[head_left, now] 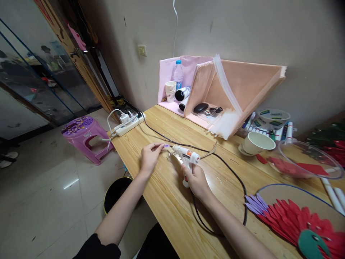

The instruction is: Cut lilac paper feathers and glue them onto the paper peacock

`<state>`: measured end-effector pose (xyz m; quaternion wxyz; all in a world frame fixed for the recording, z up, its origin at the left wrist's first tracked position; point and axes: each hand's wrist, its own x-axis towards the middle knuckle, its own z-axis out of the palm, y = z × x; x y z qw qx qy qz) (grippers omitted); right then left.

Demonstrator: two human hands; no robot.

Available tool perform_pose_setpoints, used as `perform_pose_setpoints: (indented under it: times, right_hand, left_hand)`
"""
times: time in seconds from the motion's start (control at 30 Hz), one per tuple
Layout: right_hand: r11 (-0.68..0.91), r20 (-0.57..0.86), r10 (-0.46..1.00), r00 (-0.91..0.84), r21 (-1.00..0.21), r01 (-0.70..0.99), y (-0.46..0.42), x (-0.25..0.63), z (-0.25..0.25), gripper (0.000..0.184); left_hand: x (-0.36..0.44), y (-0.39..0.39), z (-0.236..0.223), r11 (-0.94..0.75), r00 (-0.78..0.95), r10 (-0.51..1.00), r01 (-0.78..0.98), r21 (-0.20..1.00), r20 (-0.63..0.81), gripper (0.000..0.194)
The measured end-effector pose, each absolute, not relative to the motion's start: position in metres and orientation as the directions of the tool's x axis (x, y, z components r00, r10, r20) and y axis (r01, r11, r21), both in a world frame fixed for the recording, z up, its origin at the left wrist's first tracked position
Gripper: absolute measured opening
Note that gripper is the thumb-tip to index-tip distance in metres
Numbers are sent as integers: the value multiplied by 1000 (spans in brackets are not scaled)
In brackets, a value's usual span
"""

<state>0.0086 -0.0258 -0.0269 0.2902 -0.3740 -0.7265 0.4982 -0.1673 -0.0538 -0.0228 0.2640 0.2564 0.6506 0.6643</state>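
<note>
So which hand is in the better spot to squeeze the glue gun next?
Probably the right hand: it grips the glue gun by its handle. The left hand is busy pinching a little purple piece near the gun's tip.

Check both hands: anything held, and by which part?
Right hand: glue gun, by its handle. Left hand: small purple piece, pinched in the fingers at the end away from the nozzle.

My right hand [198, 180] grips the white glue gun [185, 154] over the wooden surface [164, 201], its nozzle right up by the small purple piece [167, 145] pinched in my left hand [151, 156]! Black cable [226, 162] loops around behind, and red and purple petals [291, 216] fan out at my right.
</note>
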Motion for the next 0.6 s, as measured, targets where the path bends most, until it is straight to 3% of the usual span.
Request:
perform_pose_setpoints:
  times: [0.33,0.43,0.6]
  right_hand:
    - [262,110,877,-468,-926,273,-2,-16,-12,39]
    - [346,165,892,-422,-848,402,18,-45,-1,35]
    - [295,128,936,-327,-791,536,41,-82,-2,29]
  left_hand:
    - [-179,-70,-2,-48,-729,681,-142,989,-72,33]
    - [-175,-78,19,-70,-716,693,-185,980,-86,33]
    - [-156,-89,54,-118,-696,718,-102,988,14,31]
